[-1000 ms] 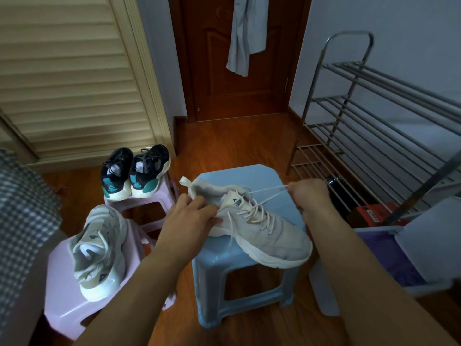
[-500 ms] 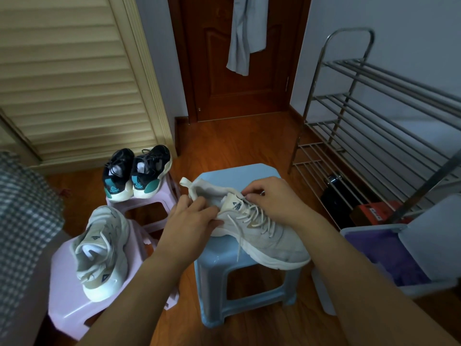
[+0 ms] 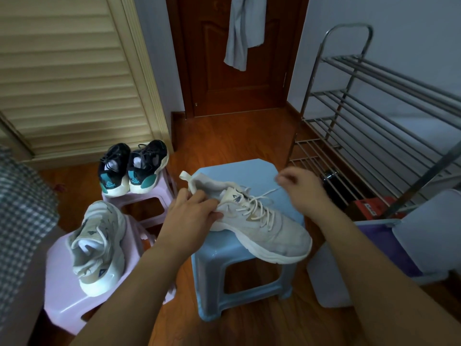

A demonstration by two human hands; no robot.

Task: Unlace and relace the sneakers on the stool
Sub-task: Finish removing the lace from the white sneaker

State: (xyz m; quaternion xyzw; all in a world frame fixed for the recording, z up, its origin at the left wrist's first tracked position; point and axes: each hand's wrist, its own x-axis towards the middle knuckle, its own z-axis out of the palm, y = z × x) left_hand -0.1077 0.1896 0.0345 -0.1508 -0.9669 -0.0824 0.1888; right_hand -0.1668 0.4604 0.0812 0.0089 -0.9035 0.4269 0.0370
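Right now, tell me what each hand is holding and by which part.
The left hand grips the white sneaker at its heel collar. The right hand pinches the lace near its free end, drawn away from the top eyelets.

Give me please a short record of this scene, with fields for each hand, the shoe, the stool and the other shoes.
left hand: grips the heel side of the white sneaker
right hand: pinches the lace, pulled out to the right
white sneaker: lies on the blue stool, toe past its edge
other shoes: white sneaker on near pink stool; black pair on far pink stool
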